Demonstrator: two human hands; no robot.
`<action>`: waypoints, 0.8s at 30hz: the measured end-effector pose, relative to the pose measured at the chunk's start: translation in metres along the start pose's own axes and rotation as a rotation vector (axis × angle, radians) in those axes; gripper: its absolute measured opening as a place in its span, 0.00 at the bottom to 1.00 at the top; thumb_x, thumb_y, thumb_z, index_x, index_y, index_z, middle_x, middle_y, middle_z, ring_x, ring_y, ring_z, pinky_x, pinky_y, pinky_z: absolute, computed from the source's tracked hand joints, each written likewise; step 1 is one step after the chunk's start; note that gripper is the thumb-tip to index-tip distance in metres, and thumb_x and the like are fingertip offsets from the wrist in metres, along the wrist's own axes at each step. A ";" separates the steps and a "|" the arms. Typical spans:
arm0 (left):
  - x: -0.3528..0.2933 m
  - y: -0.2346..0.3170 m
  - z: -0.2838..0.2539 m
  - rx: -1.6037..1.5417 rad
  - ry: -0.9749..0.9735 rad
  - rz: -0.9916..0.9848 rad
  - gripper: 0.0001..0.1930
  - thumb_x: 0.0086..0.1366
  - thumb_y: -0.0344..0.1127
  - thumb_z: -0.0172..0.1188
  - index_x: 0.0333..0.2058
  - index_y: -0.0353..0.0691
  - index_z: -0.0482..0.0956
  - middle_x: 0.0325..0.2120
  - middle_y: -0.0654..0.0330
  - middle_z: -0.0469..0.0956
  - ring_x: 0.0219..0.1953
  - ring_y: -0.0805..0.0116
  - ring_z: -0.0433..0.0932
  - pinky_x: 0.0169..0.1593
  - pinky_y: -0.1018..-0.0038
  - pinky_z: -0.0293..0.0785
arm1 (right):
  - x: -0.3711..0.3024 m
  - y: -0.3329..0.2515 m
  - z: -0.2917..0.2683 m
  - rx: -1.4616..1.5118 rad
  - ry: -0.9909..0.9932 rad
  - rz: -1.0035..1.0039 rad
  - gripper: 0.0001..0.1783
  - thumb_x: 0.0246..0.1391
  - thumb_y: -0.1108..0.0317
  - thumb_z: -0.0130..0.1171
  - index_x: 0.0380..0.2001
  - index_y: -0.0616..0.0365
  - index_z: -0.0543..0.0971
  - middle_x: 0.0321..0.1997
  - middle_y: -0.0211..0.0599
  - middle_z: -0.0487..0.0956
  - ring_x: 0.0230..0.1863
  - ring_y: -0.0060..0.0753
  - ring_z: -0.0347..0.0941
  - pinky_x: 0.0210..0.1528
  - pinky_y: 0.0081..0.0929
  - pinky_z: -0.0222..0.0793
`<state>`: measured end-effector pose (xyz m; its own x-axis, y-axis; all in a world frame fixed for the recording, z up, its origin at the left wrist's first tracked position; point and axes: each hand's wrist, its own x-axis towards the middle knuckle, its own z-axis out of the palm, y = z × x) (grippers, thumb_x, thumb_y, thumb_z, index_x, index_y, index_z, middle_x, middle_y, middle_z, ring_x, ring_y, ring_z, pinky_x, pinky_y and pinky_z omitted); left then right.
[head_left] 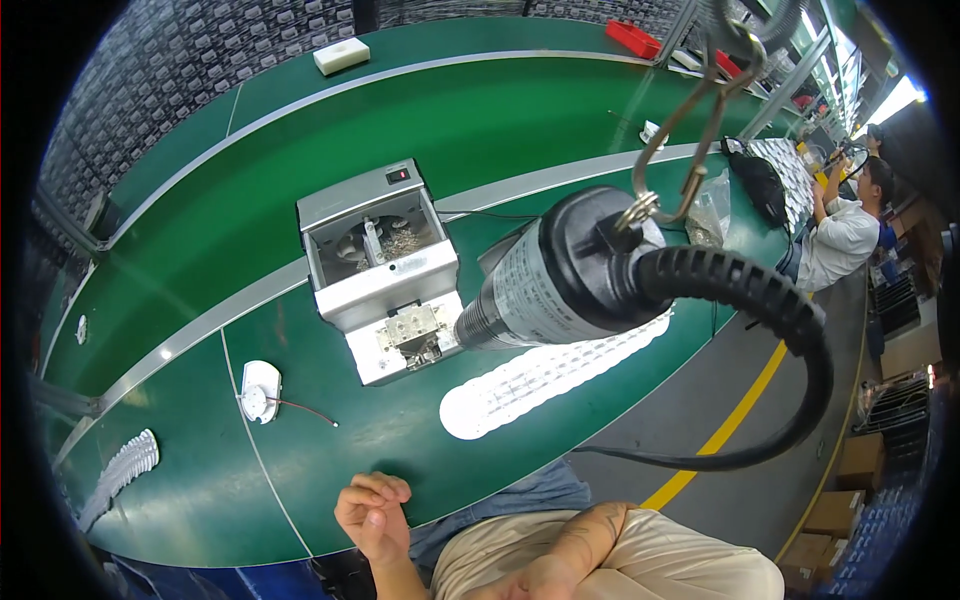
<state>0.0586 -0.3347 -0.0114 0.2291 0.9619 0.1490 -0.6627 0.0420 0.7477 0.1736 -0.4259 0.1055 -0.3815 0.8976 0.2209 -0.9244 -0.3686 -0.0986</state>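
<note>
My left hand (373,513) hovers over the table's near edge, its fingers loosely curled in, with nothing visible in them. My right hand (528,582) lies low before my lap; the picture's lower edge cuts it off and its fingers are hidden. A black and grey electric screwdriver (545,275) hangs by a metal hook in front of me, its tip pointing left. Behind its tip stands a silver screw feeder (380,265) with loose screws inside. Left of the feeder lies a white oval part (261,391) with a thin red wire.
On the green table (330,460), an overlapping row of white parts (550,385) runs rightward under the screwdriver. A curved stack of pale parts (125,470) sits far left. Beyond are a green conveyor belt (250,215), a bag of small pieces (708,215) and a co-worker (840,235) at right.
</note>
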 end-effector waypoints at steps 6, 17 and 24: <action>0.000 0.003 0.002 0.012 0.016 -0.001 0.11 0.56 0.35 0.60 0.28 0.35 0.69 0.27 0.55 0.70 0.29 0.62 0.71 0.32 0.67 0.70 | 0.000 -0.014 -0.009 -0.276 0.069 -0.043 0.15 0.49 0.65 0.60 0.38 0.59 0.70 0.51 0.46 0.67 0.50 0.36 0.65 0.49 0.34 0.60; 0.010 0.023 0.031 0.036 0.125 0.197 0.11 0.57 0.36 0.61 0.31 0.35 0.70 0.27 0.54 0.69 0.27 0.64 0.71 0.32 0.70 0.70 | 0.052 -0.035 -0.050 -0.827 0.362 -0.311 0.05 0.57 0.76 0.51 0.36 0.66 0.68 0.33 0.44 0.74 0.29 0.28 0.75 0.27 0.19 0.73; -0.017 0.067 0.049 -0.333 -0.323 -0.179 0.10 0.55 0.34 0.62 0.30 0.36 0.71 0.28 0.54 0.70 0.27 0.66 0.70 0.30 0.72 0.66 | 0.052 -0.034 -0.069 -1.051 0.406 -0.425 0.05 0.56 0.76 0.52 0.34 0.66 0.68 0.34 0.47 0.74 0.26 0.28 0.75 0.22 0.19 0.73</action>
<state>0.0456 -0.3621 0.0677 0.5348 0.8009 0.2693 -0.7722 0.3338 0.5407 0.1859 -0.3498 0.0535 0.1567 0.9797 0.1251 -0.4461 0.1832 -0.8760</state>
